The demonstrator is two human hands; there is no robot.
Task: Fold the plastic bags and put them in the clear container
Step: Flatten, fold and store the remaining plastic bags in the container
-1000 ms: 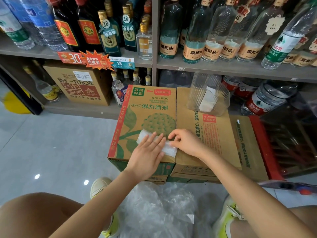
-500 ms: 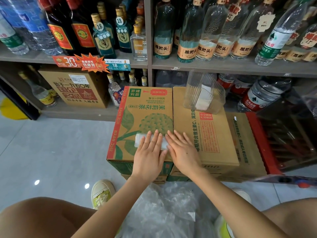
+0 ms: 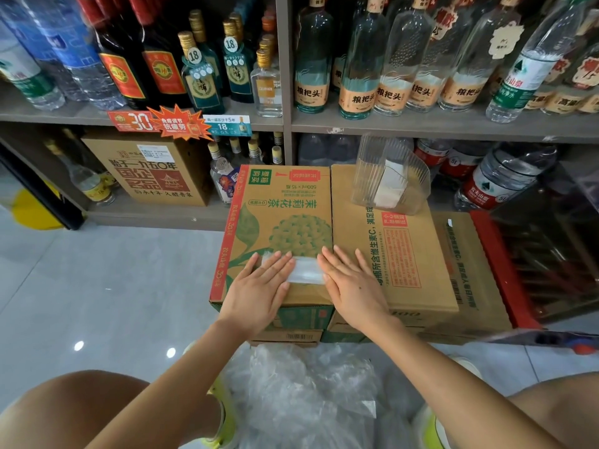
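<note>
A folded strip of clear plastic bag point(image 3: 304, 270) lies flat on the green-printed carton point(image 3: 282, 209). My left hand point(image 3: 262, 286) presses on its left end with straight fingers. My right hand point(image 3: 351, 283) lies flat at its right end, over the seam to the brown carton point(image 3: 398, 247). The clear ribbed container point(image 3: 390, 176) stands at the back of the brown carton with folded white bags inside. A heap of loose plastic bags point(image 3: 301, 396) lies on the floor between my feet.
Shelves of glass and water bottles point(image 3: 359, 59) rise right behind the cartons. A red-edged crate point(image 3: 499, 264) sits to the right. Grey tiled floor point(image 3: 107, 286) lies open to the left. A cardboard box point(image 3: 152, 170) is on the bottom shelf.
My right hand went from pinching the strip's right end to lying flat. Both hands then slid apart along the strip, uncovering its middle.
</note>
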